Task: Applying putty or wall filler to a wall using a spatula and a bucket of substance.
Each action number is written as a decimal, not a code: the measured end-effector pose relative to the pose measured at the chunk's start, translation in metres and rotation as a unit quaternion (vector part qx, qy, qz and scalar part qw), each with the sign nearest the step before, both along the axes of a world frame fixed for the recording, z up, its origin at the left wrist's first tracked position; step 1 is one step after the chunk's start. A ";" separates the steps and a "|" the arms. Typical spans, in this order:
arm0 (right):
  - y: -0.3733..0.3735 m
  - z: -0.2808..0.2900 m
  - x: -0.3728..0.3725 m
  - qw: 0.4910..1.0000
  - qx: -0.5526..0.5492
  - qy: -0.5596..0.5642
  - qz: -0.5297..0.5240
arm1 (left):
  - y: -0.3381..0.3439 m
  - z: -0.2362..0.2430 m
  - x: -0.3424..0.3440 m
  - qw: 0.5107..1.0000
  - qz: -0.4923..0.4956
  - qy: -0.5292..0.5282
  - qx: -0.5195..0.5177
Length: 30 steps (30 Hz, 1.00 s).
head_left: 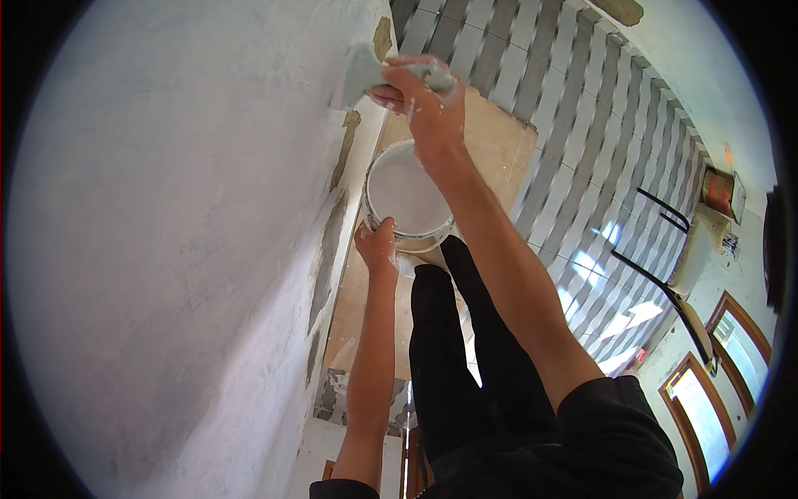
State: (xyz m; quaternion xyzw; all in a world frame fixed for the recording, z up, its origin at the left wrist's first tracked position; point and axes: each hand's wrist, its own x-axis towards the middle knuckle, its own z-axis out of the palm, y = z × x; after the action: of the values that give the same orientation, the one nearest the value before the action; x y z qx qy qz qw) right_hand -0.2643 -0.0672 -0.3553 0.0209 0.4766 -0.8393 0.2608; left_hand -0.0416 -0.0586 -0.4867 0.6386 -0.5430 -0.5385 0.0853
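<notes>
My right hand [428,96] is closed around the handle of a putty knife [363,71] coated in pale paste. Its wide blade lies at the wall [191,150] on the left, near a rough unplastered patch. Below and nearer, my left hand [378,246] grips the rim of a round bucket [426,239]. Smooth off-white wall putty [407,191] shows inside it. White smears cover the fingers of both hands. My right forearm hides part of the bucket's right rim.
Under the bucket spreads a tan board [499,133] over grey-striped floor tiles [573,108]. Bare brownish patches [347,145] run down the wall's edge. To the far right are a chair-like item with black legs [648,266], a reddish tin [717,191] and wood-framed panes [698,407].
</notes>
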 end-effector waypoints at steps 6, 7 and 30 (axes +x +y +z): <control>0.008 0.067 -0.012 0.998 -0.060 0.020 -0.027 | -0.002 -0.002 0.008 0.999 -0.001 0.047 -0.014; 0.012 0.068 -0.014 0.996 -0.079 0.019 -0.032 | 0.000 -0.001 0.007 0.998 0.016 0.062 -0.008; 0.038 -0.092 -0.004 0.994 -0.087 -0.069 -0.010 | 0.008 0.017 0.028 0.999 0.004 0.011 0.035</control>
State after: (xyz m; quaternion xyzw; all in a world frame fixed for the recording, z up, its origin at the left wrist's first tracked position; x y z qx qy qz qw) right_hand -0.2681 -0.0289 -0.4473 0.0604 0.3822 -0.8768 0.2853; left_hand -0.0131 -0.0510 -0.4700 0.6373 -0.5203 -0.5640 0.0705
